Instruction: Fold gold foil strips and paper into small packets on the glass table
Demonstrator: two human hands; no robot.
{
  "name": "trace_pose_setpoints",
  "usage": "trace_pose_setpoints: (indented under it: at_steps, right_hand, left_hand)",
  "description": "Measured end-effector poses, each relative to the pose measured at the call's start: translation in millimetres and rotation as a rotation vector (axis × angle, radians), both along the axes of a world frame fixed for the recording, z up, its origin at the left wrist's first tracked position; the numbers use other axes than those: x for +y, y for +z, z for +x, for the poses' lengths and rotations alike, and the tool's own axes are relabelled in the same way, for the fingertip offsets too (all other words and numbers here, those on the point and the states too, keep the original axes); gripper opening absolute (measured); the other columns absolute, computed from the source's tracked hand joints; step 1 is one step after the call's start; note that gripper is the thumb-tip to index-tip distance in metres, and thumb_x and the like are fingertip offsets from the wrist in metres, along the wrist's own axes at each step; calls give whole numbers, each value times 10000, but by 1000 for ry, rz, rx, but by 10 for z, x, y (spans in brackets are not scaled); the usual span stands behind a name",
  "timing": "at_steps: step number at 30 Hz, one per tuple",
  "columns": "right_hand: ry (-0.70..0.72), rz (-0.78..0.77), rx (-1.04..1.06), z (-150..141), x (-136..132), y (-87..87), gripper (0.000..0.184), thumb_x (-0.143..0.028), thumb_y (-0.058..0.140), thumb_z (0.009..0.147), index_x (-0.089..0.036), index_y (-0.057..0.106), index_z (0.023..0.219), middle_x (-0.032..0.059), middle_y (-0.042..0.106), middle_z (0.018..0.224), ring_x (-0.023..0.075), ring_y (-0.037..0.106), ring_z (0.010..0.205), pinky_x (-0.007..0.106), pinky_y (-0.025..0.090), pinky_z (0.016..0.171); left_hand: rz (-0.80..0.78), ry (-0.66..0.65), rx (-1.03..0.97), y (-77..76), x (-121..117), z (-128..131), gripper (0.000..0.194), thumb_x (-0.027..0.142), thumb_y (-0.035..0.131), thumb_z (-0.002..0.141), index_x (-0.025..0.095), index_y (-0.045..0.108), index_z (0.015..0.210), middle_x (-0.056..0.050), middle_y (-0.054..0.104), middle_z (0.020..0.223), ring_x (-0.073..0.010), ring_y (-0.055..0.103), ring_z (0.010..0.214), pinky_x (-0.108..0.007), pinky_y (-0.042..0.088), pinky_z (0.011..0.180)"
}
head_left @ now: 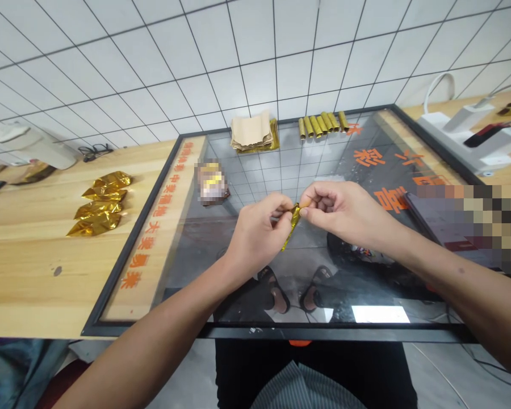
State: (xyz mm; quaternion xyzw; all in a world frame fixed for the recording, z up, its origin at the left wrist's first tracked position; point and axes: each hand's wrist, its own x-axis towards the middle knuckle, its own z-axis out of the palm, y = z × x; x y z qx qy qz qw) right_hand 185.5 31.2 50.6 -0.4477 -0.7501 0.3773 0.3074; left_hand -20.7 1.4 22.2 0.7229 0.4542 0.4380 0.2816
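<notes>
Currently the left hand (pixel 255 236) and right hand (pixel 344 213) are both closed, fingers curled, each pinching a narrow gold foil strip (pixel 293 224) between thumb and forefinger. The strip sits between them, with its lower end hanging free toward the near left.

Both hands are above a black-framed glass panel (pixel 276 332) lying on a wooden table (pixel 34 284), well apart from the panel's near edge. Orange Chinese characters (pixel 368 157) show at the panel's far right, and more orange lettering (pixel 153 238) runs down its left border; these are too oblique to transcribe reliably.

Far left on the glass lies a pixelated package (pixel 212 183), its label unreadable. Along the far edge are brown paper sheets (pixel 251 130) stacked on gold foil, and a row of gold foil tubes (pixel 321 124) just right of them. Four gold foil packets (pixel 100 204) lie on the table, left of the frame. A pixelated dark object (pixel 464 224) overlaps the right frame edge, and a white power strip (pixel 464 133) sits beyond the far right corner.
</notes>
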Motion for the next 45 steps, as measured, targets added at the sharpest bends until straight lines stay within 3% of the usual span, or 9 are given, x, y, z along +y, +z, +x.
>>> trace_pose_setpoints:
  at_steps: [7,12,17,25,30,34,40,45]
  right_hand:
    - [-3,3,7,-1,6,-23,51,-199,688,844,-215,675,798,-44,596,651,116,488,574,288,364,538]
    - [-16,70,-10,5,0,-51,17,-207,690,851,-222,697,848,-9,697,838,137,593,677,293,432,616]
    - [-24,-44,-22,-12,-22,-31,23,-236,684,868,-230,680,846,-62,568,604,113,460,534,281,313,503]
    - [-12,-45,76,-28,-12,-95,81,-235,710,874,-238,629,872,-44,605,711,128,512,622,286,387,565]
    - [22,-73,147,-22,-5,-147,177,-227,699,900,-262,709,1073,-1,707,883,175,628,766,310,471,645]
    - [60,-92,152,-23,-20,-115,114,-243,668,939,-242,746,1021,3,712,853,170,623,757,311,484,659]
    - [-1,-103,150,-34,-29,-40,128,-259,674,931,-216,747,1027,9,711,821,167,634,706,313,491,629]
    - [14,-157,210,-37,-5,-55,178,-288,729,910,-212,727,1071,20,718,862,176,643,734,322,518,645]
  left_hand:
    - [-2,-5,-29,7,-8,17,96,133,607,912,203,668,889,30,693,750,-105,644,647,-221,519,637]
    - [74,27,66,3,-19,16,110,118,620,909,203,675,867,40,689,730,-94,618,609,-213,495,612]
    - [179,61,179,4,-34,9,128,103,629,921,208,677,867,28,723,779,-109,650,654,-233,507,652]
    - [265,85,291,-8,-31,4,150,87,620,928,215,667,869,21,710,774,-124,639,671,-251,489,649]
    - [222,58,261,-6,-41,6,145,94,612,939,215,667,883,18,721,794,-129,669,700,-254,514,672]
    - [115,25,200,-7,-47,17,112,127,643,930,223,669,980,-4,765,907,-162,728,806,-292,574,762]
    - [17,16,199,-16,-50,21,359,126,733,849,245,593,1158,-17,758,1059,-169,729,867,-294,578,762]
    - [31,16,157,-26,-36,7,260,90,631,911,236,586,1122,-26,766,1037,-157,743,845,-291,579,761]
